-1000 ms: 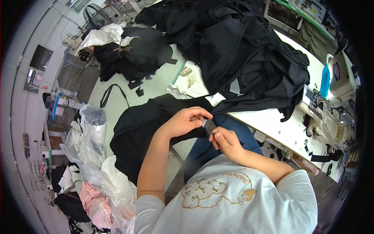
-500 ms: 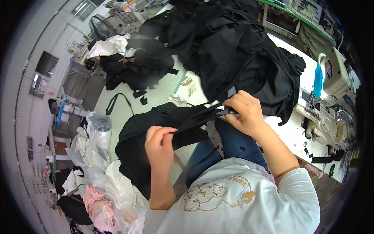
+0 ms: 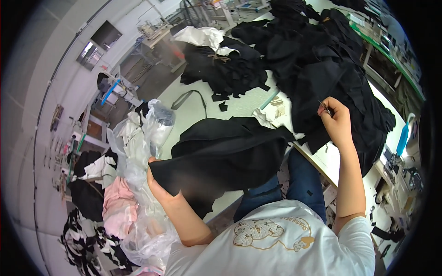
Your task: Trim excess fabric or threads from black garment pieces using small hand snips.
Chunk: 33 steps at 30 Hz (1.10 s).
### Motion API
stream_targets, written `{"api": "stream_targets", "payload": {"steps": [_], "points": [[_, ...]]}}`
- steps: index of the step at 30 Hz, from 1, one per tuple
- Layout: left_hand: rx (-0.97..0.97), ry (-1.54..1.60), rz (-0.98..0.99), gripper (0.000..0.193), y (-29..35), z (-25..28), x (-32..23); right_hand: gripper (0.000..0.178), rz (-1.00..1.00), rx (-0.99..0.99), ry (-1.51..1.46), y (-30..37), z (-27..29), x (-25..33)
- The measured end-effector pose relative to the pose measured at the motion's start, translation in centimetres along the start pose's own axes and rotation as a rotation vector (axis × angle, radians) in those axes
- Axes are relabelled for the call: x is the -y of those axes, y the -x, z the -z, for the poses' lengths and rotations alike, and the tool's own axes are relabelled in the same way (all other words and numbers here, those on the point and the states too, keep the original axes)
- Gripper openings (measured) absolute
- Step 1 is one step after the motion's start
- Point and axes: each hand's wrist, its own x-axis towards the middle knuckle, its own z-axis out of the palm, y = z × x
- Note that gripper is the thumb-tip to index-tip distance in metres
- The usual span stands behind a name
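My left hand (image 3: 156, 185) grips the left edge of a black cloth piece (image 3: 225, 152), which stretches across the front of the table toward the right. The cloth hides part of my left fingers. Off to the right, my right hand (image 3: 338, 123) is closed around small thread snips (image 3: 326, 108), its blades pointing up and away. Beyond those snips lies a big heap of black cloth (image 3: 331, 69), and my right hand is above its near part, apart from the cloth in my left hand.
Clear plastic bags (image 3: 161, 124) and pink cloth (image 3: 119, 204) crowd the left side. Smaller black scraps (image 3: 221, 66) with white cloth (image 3: 200, 37) lie at the back of the table. A black strip (image 3: 193, 94) curls nearby. A sewing machine (image 3: 400, 168) stands at the right.
My left hand has moved left, drawing the black cloth out wide. My right hand has gone right and away from the cloth with the snips. The whole view has shifted.
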Motion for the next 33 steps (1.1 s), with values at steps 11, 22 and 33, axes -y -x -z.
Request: {"api": "stream_targets", "payload": {"steps": [11, 22, 33], "points": [[-0.048, -0.092, -0.058, 0.02, 1.3, -1.5, 0.1, 0.041, 0.313, 0.34, -0.068, 6.4, -12.9, 5.2], [-0.307, -0.161, -0.212, 0.015, -0.9, 4.5, -2.3, 0.016, -0.44, 0.676, -0.515, 1.5, -14.3, -1.9], [0.321, -1.372, -0.729, 0.027, -1.9, -1.7, 7.3, 0.026, -0.563, 0.921, -0.939, 0.1, -12.8, 3.6]]}}
